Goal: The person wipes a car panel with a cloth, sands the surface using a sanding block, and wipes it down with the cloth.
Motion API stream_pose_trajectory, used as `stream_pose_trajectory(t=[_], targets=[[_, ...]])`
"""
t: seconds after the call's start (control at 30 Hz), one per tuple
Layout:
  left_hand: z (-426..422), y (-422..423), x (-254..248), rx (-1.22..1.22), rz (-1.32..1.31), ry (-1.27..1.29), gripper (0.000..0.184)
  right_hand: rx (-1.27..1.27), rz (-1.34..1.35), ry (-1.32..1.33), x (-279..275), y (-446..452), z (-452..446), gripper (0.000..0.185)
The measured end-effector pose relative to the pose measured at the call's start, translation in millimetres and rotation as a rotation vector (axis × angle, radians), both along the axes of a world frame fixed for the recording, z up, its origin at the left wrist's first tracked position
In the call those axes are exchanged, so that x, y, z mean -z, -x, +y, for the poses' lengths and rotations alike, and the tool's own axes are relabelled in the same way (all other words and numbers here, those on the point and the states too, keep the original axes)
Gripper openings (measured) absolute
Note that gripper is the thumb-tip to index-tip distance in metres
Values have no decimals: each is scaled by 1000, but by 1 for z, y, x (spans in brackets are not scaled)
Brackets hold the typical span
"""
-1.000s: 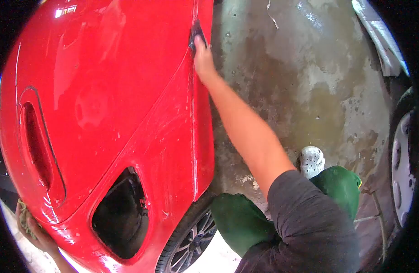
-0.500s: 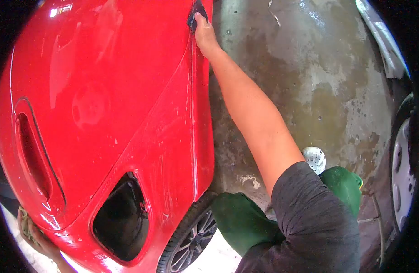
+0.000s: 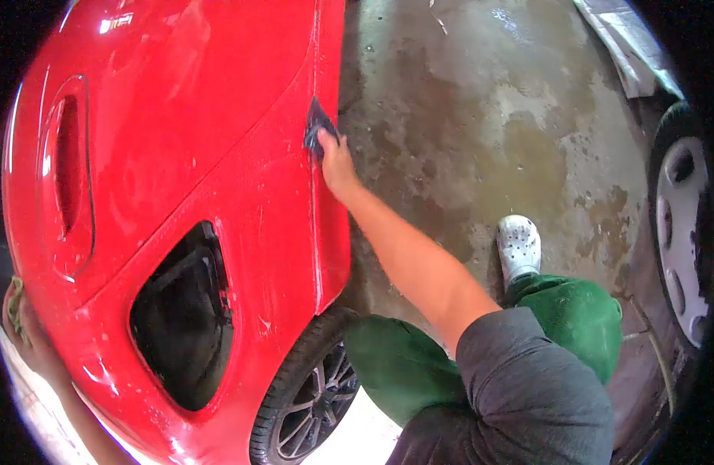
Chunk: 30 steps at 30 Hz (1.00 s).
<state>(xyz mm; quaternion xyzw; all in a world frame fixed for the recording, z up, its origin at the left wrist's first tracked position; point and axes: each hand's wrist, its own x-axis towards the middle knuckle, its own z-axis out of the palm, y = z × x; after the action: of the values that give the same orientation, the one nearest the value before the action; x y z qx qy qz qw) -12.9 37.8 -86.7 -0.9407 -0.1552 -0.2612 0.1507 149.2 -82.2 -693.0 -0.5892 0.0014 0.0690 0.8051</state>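
Note:
My right hand (image 3: 338, 167) is closed on a dark grey sheet that looks like sandpaper (image 3: 318, 120). It presses the sheet against the lower side edge of the red car body (image 3: 248, 170), thumb on top. Thin whitish streaks run along that edge. At the far left, my left hand (image 3: 36, 341) reaches around the other side of the body and holds a greenish cloth (image 3: 16, 310) against it. Part of that hand is cut off by the dark lens border.
A dark opening (image 3: 186, 325) and a recessed scoop (image 3: 68, 170) break the panel. Below is the car's wheel (image 3: 318, 403). A wet concrete floor (image 3: 465, 139) lies to the right, with another car's wheel (image 3: 682, 232). My white clog (image 3: 519, 244) stands on the floor.
My right hand has slid the sandpaper down along the edge toward me. The whole view has also shifted, and my left hand with the cloth now appears higher.

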Motion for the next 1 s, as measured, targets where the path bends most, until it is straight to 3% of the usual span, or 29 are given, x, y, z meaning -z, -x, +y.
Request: stream_pose_trajectory(t=[0.07, 0.13, 0.2, 0.37, 0.47, 0.53, 0.6, 0.7, 0.8, 0.87, 0.97, 1.0], targets=[[22, 9, -10, 25, 29, 4, 43, -197, 20, -2, -2, 49, -15, 53], [29, 12, -11, 29, 36, 26, 41, -202, 267, -150, -20, 96, -25, 56], [25, 10, -3, 14, 13, 66, 40, -254, 270, -105, -34, 148, -43, 59], [-25, -9, 30, 331, 6, -73, 27, -323, 404, -111, -37, 274, -61, 58], [-24, -6, 26, 348, 53, -41, 28, -490, 142, 63, -31, 327, -78, 56], [-22, -5, 24, 318, 77, 0, 29, -505, 169, 50, -28, 348, -80, 53], [-27, -7, 26, 307, 66, 22, 28, -522, 112, 90, -37, 347, -91, 46], [-35, -7, 31, 251, 14, 74, 27, -471, 543, -231, -68, 308, -107, 43], [-23, -8, 28, 330, 36, 96, 26, -151, 234, -251, -54, 260, -89, 50], [-32, -9, 33, 268, 7, 100, 26, -90, 77, -122, -50, 213, -80, 56], [-36, -9, 36, 242, -9, 128, 27, -133, 180, -189, -74, 166, -64, 59], [-38, -9, 36, 245, -9, 141, 27, -187, 332, -294, -81, 170, -58, 56]])
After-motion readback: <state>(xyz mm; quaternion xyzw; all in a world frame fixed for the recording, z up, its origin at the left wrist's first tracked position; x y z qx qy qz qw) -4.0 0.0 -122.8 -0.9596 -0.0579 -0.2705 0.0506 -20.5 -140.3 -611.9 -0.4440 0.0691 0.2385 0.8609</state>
